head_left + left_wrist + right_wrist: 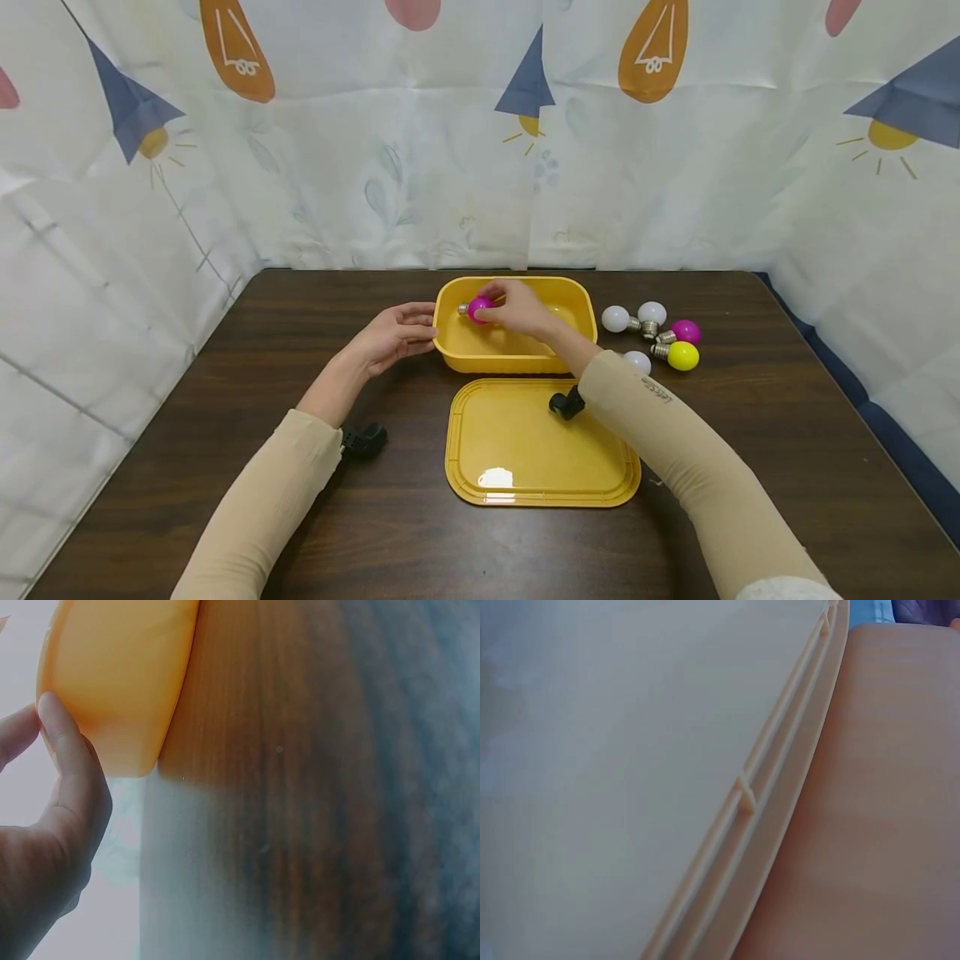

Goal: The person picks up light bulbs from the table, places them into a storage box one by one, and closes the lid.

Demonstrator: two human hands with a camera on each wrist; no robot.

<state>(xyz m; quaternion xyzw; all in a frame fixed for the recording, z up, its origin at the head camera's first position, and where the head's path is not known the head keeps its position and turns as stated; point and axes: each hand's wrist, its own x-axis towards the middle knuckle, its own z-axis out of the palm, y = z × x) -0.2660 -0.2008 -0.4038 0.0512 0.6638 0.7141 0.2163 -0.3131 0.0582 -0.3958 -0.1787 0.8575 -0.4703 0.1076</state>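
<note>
My right hand (517,307) reaches into the yellow box (517,364) and pinches a magenta light bulb (481,310). The bulb lies sideways in the fingers, its metal screw base pointing left. My left hand (396,335) is at the box's left side, fingers mostly straight and touching the wall by the rim. In the left wrist view, the fingertips of that hand (71,780) meet the edge of the yellow box (120,682). A flat yellow lid (536,450) lies in front of the box, partly under my right forearm. The right wrist view shows the lid's ridged edge (742,799) close up.
Right of the box lie white bulbs (616,318), another magenta bulb (686,332) and a yellow bulb (683,356). One white bulb (638,362) is partly hidden by my right sleeve. A patterned curtain (450,167) hangs behind the dark wooden table (337,550).
</note>
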